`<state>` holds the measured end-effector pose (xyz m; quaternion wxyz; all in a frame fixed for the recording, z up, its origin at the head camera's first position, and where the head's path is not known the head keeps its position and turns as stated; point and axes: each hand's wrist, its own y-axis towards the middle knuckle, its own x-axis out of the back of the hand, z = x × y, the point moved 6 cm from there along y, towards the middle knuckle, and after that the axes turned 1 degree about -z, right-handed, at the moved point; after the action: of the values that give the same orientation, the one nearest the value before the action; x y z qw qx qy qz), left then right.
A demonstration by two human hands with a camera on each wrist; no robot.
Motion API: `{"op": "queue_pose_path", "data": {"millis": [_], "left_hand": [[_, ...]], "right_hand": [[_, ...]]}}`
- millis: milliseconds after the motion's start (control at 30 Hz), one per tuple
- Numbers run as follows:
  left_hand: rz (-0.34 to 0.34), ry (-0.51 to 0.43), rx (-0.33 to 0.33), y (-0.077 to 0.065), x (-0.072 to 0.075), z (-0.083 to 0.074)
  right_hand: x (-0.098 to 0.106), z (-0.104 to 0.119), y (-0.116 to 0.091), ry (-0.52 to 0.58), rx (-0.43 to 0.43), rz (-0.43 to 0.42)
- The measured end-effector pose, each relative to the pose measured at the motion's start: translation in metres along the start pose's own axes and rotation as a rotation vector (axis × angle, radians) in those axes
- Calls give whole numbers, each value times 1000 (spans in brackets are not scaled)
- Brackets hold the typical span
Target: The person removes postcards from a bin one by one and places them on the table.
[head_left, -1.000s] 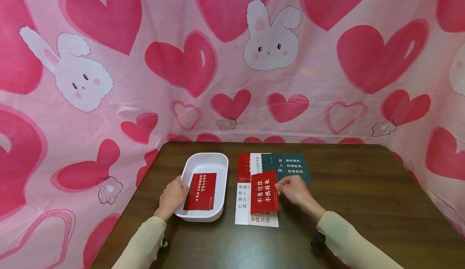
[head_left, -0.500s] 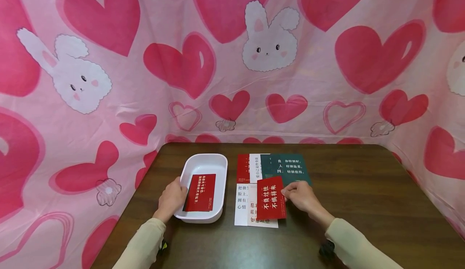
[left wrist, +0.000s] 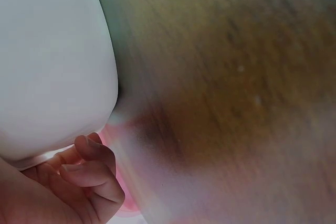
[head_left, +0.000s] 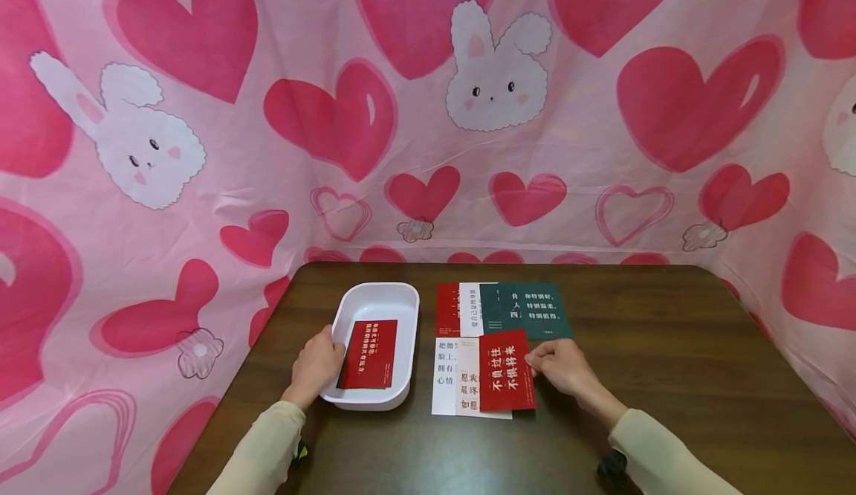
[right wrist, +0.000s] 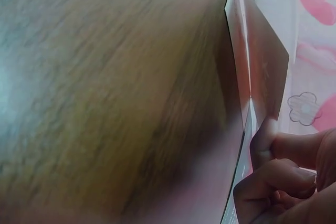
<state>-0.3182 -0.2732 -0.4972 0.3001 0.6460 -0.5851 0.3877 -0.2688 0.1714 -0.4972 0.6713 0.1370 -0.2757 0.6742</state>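
My left hand (head_left: 317, 365) grips the left edge of a white plastic tray (head_left: 414, 335). Curled fingers show at the tray's rim in the left wrist view. Inside the tray lies a red card with white writing (head_left: 371, 354). Between thumb and finger, my right hand (head_left: 564, 367) pinches the right edge of another red card (head_left: 506, 376), which overlaps a cream card (head_left: 467, 387) in the head view. From the right wrist view, this pinched red card (right wrist: 269, 61) stands tilted, lifted off the cards beneath it.
Left of the cream card is a white card (head_left: 444, 395). Behind lie a red card (head_left: 449, 316), a white card (head_left: 471, 302) and a dark green one (head_left: 535, 294), overlapping on the brown table (head_left: 669, 346). A pink heart-patterned cloth (head_left: 575, 138) hangs round the table.
The right hand has moved the pinched red card rightward and slightly nearer, uncovering more of the green and cream cards. The left hand and tray stay in place.
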Motion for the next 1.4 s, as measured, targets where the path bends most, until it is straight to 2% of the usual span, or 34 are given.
{"op": "queue_pose_path", "data": {"millis": [867, 1400], "left_hand": [[-3, 0, -6, 1, -1, 1], [5, -10, 6, 1, 0, 1]], "right_hand": [[1, -17, 5, -70, -31, 21], [-2, -12, 7, -146, 43, 10]]}}
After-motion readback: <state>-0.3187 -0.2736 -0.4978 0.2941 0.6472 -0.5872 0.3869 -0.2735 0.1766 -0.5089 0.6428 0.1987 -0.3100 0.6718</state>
